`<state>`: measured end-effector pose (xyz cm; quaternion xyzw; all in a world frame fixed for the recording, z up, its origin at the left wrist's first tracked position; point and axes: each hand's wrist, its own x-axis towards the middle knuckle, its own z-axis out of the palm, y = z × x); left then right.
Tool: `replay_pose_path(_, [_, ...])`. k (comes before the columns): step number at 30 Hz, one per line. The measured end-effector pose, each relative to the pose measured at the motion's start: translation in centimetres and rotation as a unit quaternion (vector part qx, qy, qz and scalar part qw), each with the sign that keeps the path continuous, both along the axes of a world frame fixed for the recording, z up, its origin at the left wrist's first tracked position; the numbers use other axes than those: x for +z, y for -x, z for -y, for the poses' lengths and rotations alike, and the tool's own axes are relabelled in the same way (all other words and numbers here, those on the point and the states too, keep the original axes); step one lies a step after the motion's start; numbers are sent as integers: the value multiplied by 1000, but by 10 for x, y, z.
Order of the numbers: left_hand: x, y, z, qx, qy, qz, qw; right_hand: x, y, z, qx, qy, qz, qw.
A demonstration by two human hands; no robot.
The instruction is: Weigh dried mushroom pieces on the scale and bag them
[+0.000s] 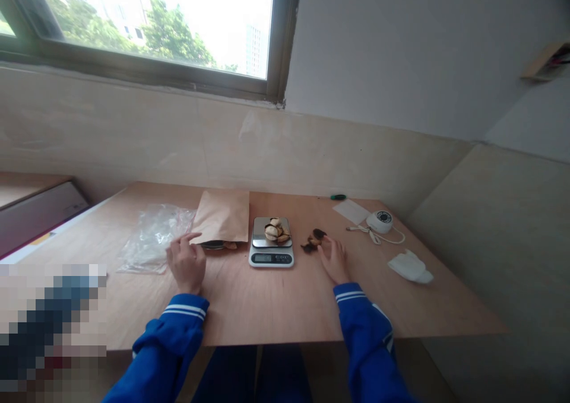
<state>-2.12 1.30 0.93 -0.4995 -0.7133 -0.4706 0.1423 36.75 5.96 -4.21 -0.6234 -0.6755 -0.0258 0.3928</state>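
A white kitchen scale [271, 259] with a steel top stands in the middle of the table, and several pale dried mushrooms [276, 231] are piled on it. To its right lies a small group of dark brown dried mushrooms [313, 241]. My right hand [333, 257] is beside this group, fingers stretched out, the fingertips at the darkest piece; whether they touch it I cannot tell. A brown paper bag [225, 216] lies left of the scale with its mouth towards me and brown pieces showing inside. My left hand [186, 263] hovers at the bag's left corner, fingers loosely apart, holding nothing.
A crumpled clear plastic bag [149, 240] lies at left. On the right are a green-handled screwdriver [338, 197], a white paper [351, 211], a round white camera [378, 221] with its cable, and a white crumpled mask-like item [410, 266]. A wall and window stand behind the table.
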Motion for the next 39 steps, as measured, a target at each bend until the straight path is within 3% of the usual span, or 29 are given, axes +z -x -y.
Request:
replay_pose_path(2, [0,7,-2,50,17,-11,999,-1,0,0,-1,-2,1,1000])
replay_pose_path(5, [-1,18,-3,88,98,-19,991,-1,0,0,-5,-2,2,1000])
replay_pose_path(9, [-6,38,-4,97,213,-12,972,-1,0,0,-8,-8,3,1000])
replay_pose_path(12, [-8,53,-6,105,231,-1,967,0,0,1,-9,-6,7,1000])
replay_pose_path(17, [-9,58,-8,119,194,26,973,4,3,4,-34,-2,14,999])
replay_pose_path(22, [-6,48,-6,168,13,79,983,17,10,17,-52,-36,5,998])
replay_pose_path(26, [-10,33,-2,50,-169,38,984,37,55,43,35,-86,-60,994])
replay_pose_path(31, [-17,-3,7,-153,-308,-78,936,72,177,78,238,-4,-169,956])
replay_pose_path(35, [-18,-29,22,-242,-325,-89,910,100,244,88,331,33,-247,910])
replay_pose_path(39, [-16,-34,33,-247,-310,-90,914,109,252,92,367,61,-279,885])
